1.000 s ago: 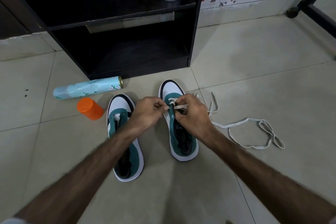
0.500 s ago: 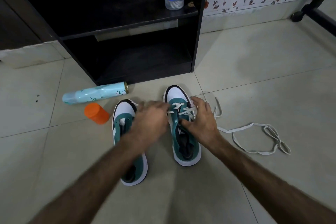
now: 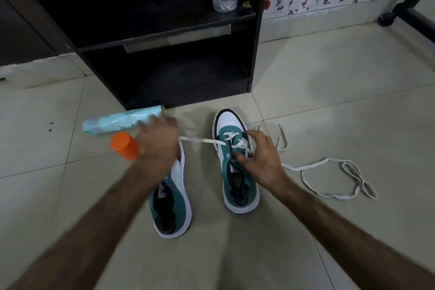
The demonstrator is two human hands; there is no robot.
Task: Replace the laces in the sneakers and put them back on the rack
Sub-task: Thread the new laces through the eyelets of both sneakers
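So the left hand (image 3: pixel 158 141) grips the lace (image 3: pixel 202 142), stretched sideways off to its right into the sneaker (image 3: pixel 237 167), which the right hand (image 3: pixel 257 160) holds steady on the floor.

Spray can (image 3: pixel 122 120) — orange cap (image 3: pixel 124 145) beside

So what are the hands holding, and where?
The left hand pulls the white lace by its free end. The right hand grips the right sneaker at its laced front.
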